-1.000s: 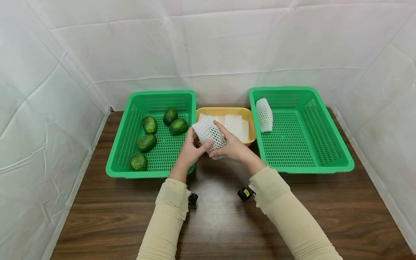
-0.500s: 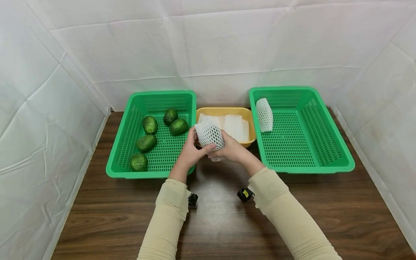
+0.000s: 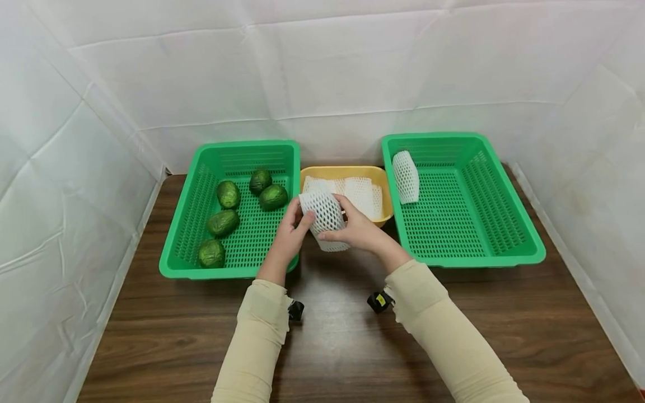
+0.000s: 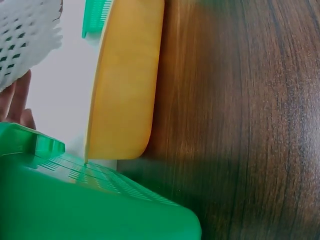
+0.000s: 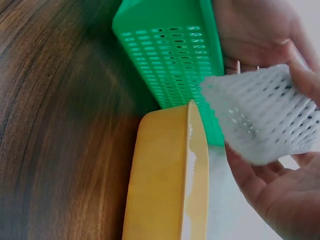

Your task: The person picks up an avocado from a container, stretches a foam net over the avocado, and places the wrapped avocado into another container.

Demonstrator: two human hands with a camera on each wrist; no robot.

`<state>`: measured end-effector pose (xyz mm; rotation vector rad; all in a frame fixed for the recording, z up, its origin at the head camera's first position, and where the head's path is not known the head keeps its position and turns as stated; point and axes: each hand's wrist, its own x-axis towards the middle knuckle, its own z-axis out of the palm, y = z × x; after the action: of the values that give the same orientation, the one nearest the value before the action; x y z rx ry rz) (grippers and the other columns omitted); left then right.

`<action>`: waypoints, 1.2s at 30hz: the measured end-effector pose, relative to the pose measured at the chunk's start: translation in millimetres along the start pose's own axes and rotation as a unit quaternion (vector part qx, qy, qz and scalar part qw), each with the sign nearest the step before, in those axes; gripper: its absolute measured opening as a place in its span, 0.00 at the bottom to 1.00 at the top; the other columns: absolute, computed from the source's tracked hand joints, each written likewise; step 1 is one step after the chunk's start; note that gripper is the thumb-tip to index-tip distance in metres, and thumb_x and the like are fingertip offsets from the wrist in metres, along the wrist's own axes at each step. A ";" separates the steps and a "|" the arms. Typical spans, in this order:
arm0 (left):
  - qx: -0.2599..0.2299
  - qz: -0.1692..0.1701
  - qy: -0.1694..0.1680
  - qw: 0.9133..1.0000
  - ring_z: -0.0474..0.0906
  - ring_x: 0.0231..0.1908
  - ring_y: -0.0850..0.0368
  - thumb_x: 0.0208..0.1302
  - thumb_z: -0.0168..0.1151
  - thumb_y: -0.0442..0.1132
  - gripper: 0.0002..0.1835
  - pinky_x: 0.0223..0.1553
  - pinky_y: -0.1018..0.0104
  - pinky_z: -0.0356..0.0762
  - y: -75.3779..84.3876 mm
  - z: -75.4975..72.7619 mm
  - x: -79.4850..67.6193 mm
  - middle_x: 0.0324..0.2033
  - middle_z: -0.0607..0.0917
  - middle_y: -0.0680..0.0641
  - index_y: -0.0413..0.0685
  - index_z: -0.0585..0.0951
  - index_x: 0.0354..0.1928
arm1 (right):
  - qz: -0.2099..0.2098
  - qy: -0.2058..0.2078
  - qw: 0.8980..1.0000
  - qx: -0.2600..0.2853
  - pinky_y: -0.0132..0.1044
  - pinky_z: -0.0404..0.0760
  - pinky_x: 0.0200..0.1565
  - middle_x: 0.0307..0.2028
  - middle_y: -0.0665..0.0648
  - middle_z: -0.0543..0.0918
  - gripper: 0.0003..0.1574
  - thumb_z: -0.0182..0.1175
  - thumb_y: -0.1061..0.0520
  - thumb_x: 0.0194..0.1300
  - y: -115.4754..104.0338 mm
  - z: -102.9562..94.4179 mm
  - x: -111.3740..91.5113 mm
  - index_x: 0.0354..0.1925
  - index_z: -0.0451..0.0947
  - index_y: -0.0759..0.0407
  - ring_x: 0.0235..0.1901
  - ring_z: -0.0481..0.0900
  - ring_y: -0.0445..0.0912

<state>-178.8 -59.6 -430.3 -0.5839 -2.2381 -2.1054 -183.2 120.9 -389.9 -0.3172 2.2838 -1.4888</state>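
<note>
White foam netting (image 3: 325,219) tilts on my feed, in front of the yellow tub (image 4: 127,80): I see the left hand (image 3: 289,235) pinching its left end and the right hand (image 3: 360,228) curled round its right side. Five green fruits (image 3: 223,223) lie in the left green basket (image 3: 229,273), and another white net (image 3: 406,178) sits inside the right green basket (image 3: 484,261).

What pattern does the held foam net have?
White open mesh; the foam net shows best in the right wrist view.
</note>
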 end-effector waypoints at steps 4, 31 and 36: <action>0.012 0.002 0.013 1.000 0.73 0.48 0.41 0.70 0.46 0.31 0.20 0.46 0.56 0.72 -1.9 0.0 1.0 0.51 0.74 0.33 0.37 0.63 0.63 | 0.017 0.002 1.000 -0.007 0.49 0.70 0.53 0.60 0.59 0.64 0.60 0.70 0.45 0.51 -1.0 -1.5 -0.5 0.71 0.45 0.50 0.55 0.67 0.52; 0.199 -0.254 0.156 0.934 0.70 0.49 0.48 0.63 0.53 0.37 0.18 0.36 0.56 0.72 -5.9 2.4 8.5 0.47 0.78 0.43 0.51 0.76 0.56 | 0.194 0.288 0.933 0.089 0.51 0.61 0.59 0.67 0.68 0.48 0.54 0.57 0.40 0.59 49.2 -202.4 11.5 0.66 0.32 0.50 0.64 0.56 0.57; 0.209 -0.264 0.150 0.930 0.73 0.46 0.49 0.58 0.57 0.37 0.21 0.30 0.60 0.71 -5.2 3.2 7.2 0.50 0.77 0.44 0.54 0.76 0.55 | 0.220 0.288 0.929 0.073 0.54 0.57 0.61 0.67 0.70 0.43 0.52 0.54 0.42 0.61 85.5 -204.4 17.6 0.68 0.32 0.52 0.66 0.50 0.59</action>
<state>-186.3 -54.8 -433.7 0.3759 -2.7254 -1.6155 -287.2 317.2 -398.5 0.7258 2.4050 -1.6293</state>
